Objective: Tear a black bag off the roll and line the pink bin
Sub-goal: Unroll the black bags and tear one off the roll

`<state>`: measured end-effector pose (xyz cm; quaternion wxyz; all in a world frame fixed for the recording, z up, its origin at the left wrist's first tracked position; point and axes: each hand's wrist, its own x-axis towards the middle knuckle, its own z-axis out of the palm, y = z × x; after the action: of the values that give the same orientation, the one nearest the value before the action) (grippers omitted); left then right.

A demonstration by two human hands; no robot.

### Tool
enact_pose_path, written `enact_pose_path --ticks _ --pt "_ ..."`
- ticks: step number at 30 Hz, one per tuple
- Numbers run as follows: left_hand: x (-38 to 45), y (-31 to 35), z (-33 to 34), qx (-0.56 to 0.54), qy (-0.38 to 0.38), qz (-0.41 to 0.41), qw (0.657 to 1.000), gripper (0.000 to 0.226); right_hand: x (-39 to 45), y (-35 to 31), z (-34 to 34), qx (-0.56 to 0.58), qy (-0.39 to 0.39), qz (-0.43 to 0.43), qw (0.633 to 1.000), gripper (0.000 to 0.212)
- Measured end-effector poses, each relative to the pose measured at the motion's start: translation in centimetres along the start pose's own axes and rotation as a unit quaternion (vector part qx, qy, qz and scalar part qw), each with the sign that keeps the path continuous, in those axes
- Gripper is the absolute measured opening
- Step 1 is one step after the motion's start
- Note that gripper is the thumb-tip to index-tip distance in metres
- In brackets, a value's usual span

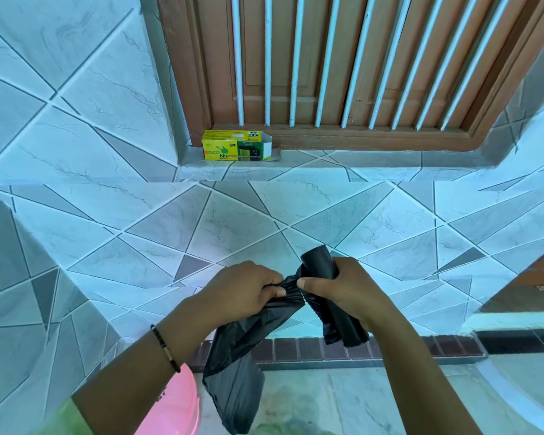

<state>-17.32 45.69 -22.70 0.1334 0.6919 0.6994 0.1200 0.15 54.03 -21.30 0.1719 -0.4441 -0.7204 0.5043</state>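
Mostly tiled wall (107, 127) fills the frame, with a brown barred window (343, 64) across the upper centre. Pink bin (170, 403) shows only as a rim sliver at the lower left edge, partly behind the left forearm. Yellow bag box (236, 145) sits on the window ledge, end flap open.

Black bag (233, 365) hangs limp from centre frame down toward the floor. Left hand (242, 287), fingers closed tight, bunches the bag's top. Right hand (339, 290) is wrapped shut around the roll (319, 262), thumb pressing near the seam. The strained strip between them looks like the tear line.

Judgement: film is thin, light, slippery and stretchy; grip close on both sides of the perforation, or it stretches instead of parting.
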Motion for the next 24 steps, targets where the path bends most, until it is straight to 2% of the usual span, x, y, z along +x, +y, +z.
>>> enact_pose_path --ticks 4,7,9,11,14,18,21,22,24 --pt "-0.1 -0.2 -0.6 0.054 -0.004 0.000 0.999 0.027 -0.2 0.0 0.1 -0.071 0.008 -0.012 0.997 0.024" --pt "-0.9 -3.3 -2.0 0.105 0.002 -0.058 0.993 0.027 -0.3 0.8 -2.3 -0.088 0.072 0.010 0.994 0.026" --pt "-1.6 -5.1 -3.0 0.078 0.003 -0.080 0.994 0.031 -0.3 1.3 -4.5 -0.010 0.109 0.021 0.994 0.025" --pt "-1.7 -5.7 -3.3 -0.002 0.023 -0.071 0.997 0.039 -0.3 1.4 -5.4 0.057 0.112 0.028 0.992 0.026" --pt "-0.9 -5.1 -2.6 -0.131 0.079 -0.062 0.986 0.044 -0.4 0.9 -4.0 0.132 0.054 0.040 0.989 0.025" --pt "-0.1 -4.6 -1.9 -0.205 0.133 -0.103 0.964 0.051 0.0 0.3 -2.6 0.216 0.004 0.045 0.975 0.036" --pt "0.6 -4.6 -1.7 -0.198 0.123 -0.146 0.962 0.071 1.0 0.0 -2.1 0.326 -0.017 0.048 0.944 0.043" --pt "1.0 -4.6 -1.7 -0.186 0.116 -0.153 0.964 0.079 1.4 -0.2 -2.0 0.376 -0.028 0.046 0.925 0.042" --pt "1.8 -4.5 -1.7 -0.154 0.108 -0.146 0.971 0.082 2.2 -0.7 -1.8 0.475 -0.063 0.035 0.877 0.040"
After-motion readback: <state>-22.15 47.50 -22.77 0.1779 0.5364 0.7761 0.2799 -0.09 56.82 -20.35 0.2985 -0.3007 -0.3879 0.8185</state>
